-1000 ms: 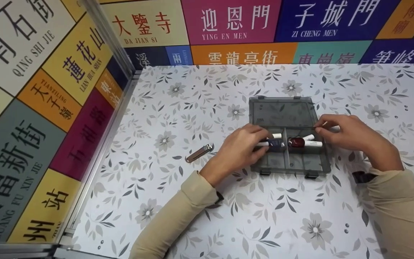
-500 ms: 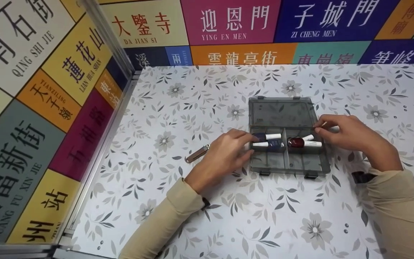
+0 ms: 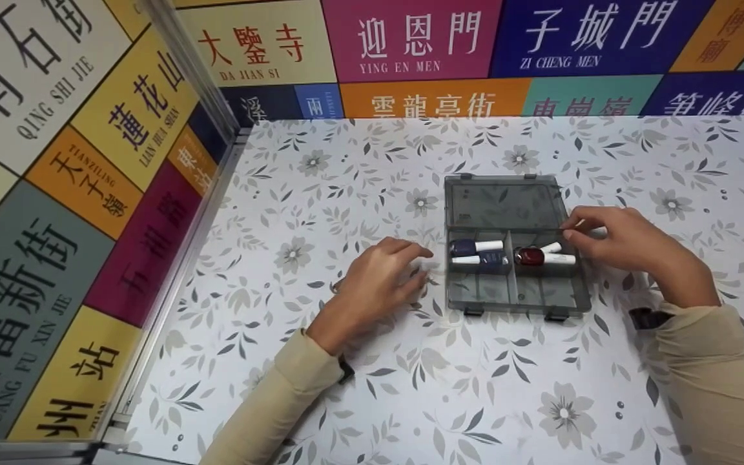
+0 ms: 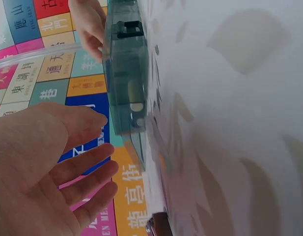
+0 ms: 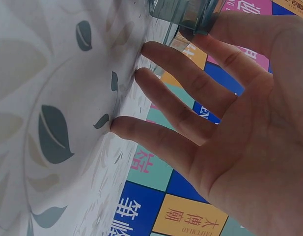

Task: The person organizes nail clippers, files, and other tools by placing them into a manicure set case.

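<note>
A smoky grey plastic organizer box [image 3: 482, 292] lies on the table with its lid [image 3: 504, 203] folded back. In its upper left compartment lie two dark blue nail polish bottles [image 3: 464, 248] with white caps. A dark red nail polish bottle [image 3: 529, 256] lies in the upper right compartment, with a second white cap [image 3: 551, 248] behind it. My left hand [image 3: 375, 278] hovers left of the box, fingers loosely bent around nothing. With thumb and index finger my right hand [image 3: 630, 239] pinches the box's right edge; its other fingertips touch the table in the right wrist view.
A brown-sided nail clipper [image 4: 162, 223] lies on the table, nearly all hidden under my left hand in the head view. Panels with printed characters [image 3: 411, 39] stand along the table's back and left edges. The table [image 3: 346, 194] has a floral cover.
My left hand has withdrawn leftward from the box, uncovering the two blue nail polish bottles, and now covers the nail clipper. The right hand stays at the box's edge.
</note>
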Available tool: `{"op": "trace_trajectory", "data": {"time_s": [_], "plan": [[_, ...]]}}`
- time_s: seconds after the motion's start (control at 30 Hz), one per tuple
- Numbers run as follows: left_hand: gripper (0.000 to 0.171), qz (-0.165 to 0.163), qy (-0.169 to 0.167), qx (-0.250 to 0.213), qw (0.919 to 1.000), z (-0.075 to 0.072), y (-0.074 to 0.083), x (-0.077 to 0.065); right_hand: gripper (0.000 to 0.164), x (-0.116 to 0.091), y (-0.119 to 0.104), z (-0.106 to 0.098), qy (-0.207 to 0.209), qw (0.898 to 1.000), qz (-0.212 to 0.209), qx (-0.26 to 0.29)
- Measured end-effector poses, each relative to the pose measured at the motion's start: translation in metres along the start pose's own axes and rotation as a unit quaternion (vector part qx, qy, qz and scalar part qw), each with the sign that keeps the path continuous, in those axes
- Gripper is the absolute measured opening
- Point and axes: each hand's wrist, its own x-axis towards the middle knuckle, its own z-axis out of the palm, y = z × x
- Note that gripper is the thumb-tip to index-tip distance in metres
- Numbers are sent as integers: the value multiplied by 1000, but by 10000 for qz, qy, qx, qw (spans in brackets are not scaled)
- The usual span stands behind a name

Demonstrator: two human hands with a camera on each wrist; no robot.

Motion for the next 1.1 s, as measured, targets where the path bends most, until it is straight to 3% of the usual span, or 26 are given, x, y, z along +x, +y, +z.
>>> {"op": "trace_trajectory", "data": {"time_s": [0.33, 0.67, 0.87, 1.1], "plan": [[28, -409, -62, -91, 9991, -2, -14, -13, 13, -1, -1, 0, -29, 9998, 203, 20], [27, -919, -153, -72, 9956, -8, -24, -21, 14, 0, -2, 0, -41, 9999, 96, 34], [26, -1049, -135, 4, 9944, -13, -33, -27, 16, 0, -4, -1, -111, 9995, 286, 63], [35, -1554, -385, -16, 9871, -24, -38, -30, 15, 0, -3, -1, -115, 9994, 322, 79]]}}
